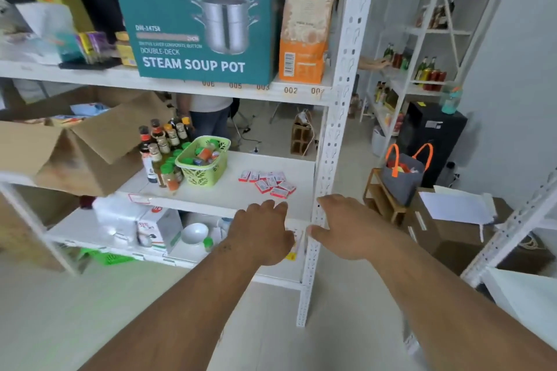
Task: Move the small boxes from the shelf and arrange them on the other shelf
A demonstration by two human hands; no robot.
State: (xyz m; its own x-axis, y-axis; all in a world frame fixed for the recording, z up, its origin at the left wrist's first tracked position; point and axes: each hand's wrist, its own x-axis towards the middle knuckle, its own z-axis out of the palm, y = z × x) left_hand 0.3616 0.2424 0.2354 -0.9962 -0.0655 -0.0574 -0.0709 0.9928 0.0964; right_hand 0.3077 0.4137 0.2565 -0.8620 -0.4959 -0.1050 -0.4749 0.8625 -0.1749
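Several small red and white boxes lie in a loose cluster on the right part of the white middle shelf. My left hand reaches toward the shelf's front edge just below the boxes, fingers relaxed, holding nothing. To its right, my right hand hovers in front of the white shelf post, also relaxed and holding nothing. Neither hand touches the boxes.
A green basket of small jars and several bottles stand left of the boxes. An open cardboard box sits at far left. Above stand a steam pot box and an orange bag. Another white shelf is at lower right.
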